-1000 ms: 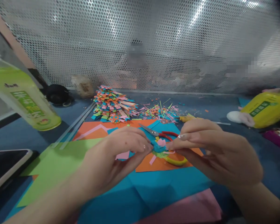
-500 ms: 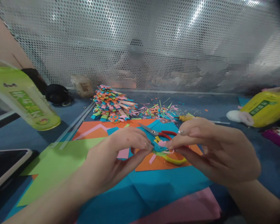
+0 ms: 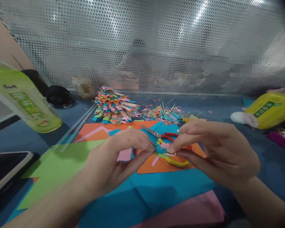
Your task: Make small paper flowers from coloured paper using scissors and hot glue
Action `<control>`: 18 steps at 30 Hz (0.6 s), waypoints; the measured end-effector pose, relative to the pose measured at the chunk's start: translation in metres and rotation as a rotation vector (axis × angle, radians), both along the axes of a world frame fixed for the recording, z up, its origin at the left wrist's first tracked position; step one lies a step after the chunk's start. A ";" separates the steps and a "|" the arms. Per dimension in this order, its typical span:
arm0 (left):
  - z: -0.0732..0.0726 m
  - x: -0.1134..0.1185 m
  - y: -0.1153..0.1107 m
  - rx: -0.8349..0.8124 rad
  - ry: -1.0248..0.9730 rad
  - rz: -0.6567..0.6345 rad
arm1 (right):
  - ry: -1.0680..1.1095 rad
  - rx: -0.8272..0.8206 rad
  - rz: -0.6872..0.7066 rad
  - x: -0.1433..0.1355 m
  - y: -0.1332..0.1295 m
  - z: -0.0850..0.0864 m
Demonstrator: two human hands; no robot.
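Note:
Between my two hands is a small piece of folded coloured paper point(image 3: 161, 149), blue with pink and green bits. My left hand point(image 3: 124, 155) pinches its left side between thumb and fingertips. At its right side, my right hand point(image 3: 213, 152) is closed in a pinch on a pale pink part of it. Beneath the fingers lie scissors with red handles point(image 3: 154, 132) and a yellow-handled pair point(image 3: 178, 162), both partly hidden. They rest on an orange sheet point(image 3: 149, 166), over a large blue sheet point(image 3: 137, 190).
A cone of layered paper strips point(image 3: 116, 106) stands at the back, beside a heap of paper scraps point(image 3: 163, 112). Green paper point(image 3: 61, 161), a phone point(image 3: 7, 171) and a green-labelled bottle point(image 3: 26, 98) are at left. A yellow bottle point(image 3: 270, 107) lies at right. A perforated metal panel point(image 3: 104, 44) closes the back.
My right hand has shifted slightly left and closer to my left hand. Both hands keep their pinch on the paper piece; the things on the table stay put.

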State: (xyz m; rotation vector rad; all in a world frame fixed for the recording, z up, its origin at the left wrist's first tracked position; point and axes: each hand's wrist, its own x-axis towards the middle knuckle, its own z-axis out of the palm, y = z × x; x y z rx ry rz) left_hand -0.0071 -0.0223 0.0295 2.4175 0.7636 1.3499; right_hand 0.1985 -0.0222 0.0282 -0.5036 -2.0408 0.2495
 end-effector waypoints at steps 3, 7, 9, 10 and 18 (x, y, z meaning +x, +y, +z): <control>0.000 -0.001 -0.001 -0.009 -0.044 -0.025 | 0.003 -0.024 -0.007 0.000 0.000 0.000; 0.000 -0.001 0.000 -0.021 -0.089 -0.052 | 0.005 -0.048 0.002 0.000 0.000 0.001; 0.002 0.000 0.000 -0.021 -0.083 -0.034 | 0.004 -0.038 -0.001 0.000 0.000 0.003; 0.002 0.000 0.000 -0.020 -0.080 -0.024 | -0.012 -0.027 -0.017 0.000 0.001 0.005; 0.005 0.001 -0.003 -0.004 -0.027 0.014 | -0.183 0.157 -0.177 0.003 0.003 0.012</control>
